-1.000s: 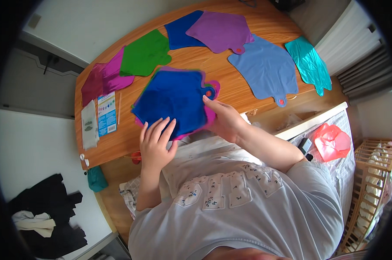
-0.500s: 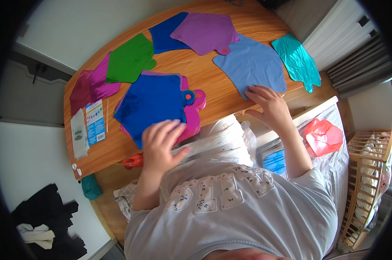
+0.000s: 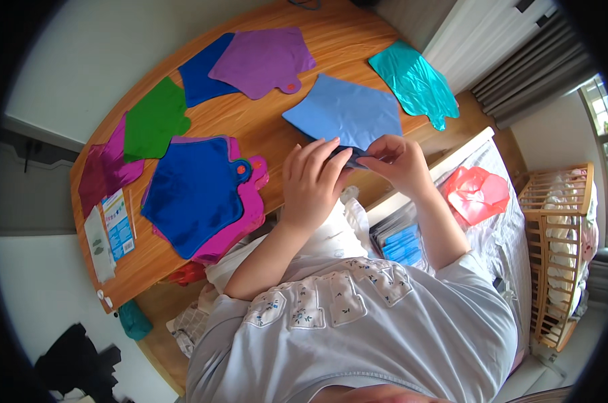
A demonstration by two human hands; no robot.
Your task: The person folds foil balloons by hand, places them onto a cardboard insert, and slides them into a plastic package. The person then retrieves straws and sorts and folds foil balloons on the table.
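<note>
A light-blue, shiny, flat pentagon-shaped foil piece (image 3: 347,104) lies at the table's near right. Its near edge is raised between my hands and shows a darker fold. My left hand (image 3: 312,174) has its fingers bent over that edge. Across from it, my right hand (image 3: 399,164) pinches the same edge between thumb and fingers; the fingertips partly hide the grip. Left of my hands lies a stack with a dark-blue foil piece (image 3: 193,195) on top, bearing a ring tab. Magenta foil (image 3: 250,208) sticks out beneath it.
Purple (image 3: 260,60), green (image 3: 154,121) and teal (image 3: 415,77) foil pieces lie around the wooden table (image 3: 243,124). A printed blue-white card (image 3: 119,228) sits at the left. Crumpled red plastic (image 3: 477,195) lies at the right, beside a wooden crib (image 3: 556,235).
My left hand has moved right, from the dark-blue stack to the light-blue piece's near edge. My right hand has closed on that edge, now raised. The view has shifted.
</note>
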